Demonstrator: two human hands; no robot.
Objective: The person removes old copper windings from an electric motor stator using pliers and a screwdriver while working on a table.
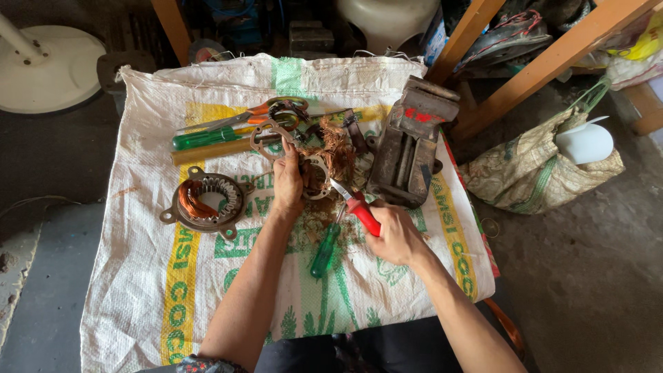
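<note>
Sack-covered bench; L hand (289,181) grips stator ring (316,177), R hand (395,236) grips red-handled pliers (358,207); bag (532,173) holds white jug (584,143).

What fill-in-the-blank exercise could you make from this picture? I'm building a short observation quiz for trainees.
1. The right hand grips a tool with a ____ handle.
2. The left hand steadies a ring-shaped stator trailing tangled ____ wire.
3. Everything lies on a woven ____.
4. The scissors have ____ handles.

Missing words: red; copper; sack; orange
</note>
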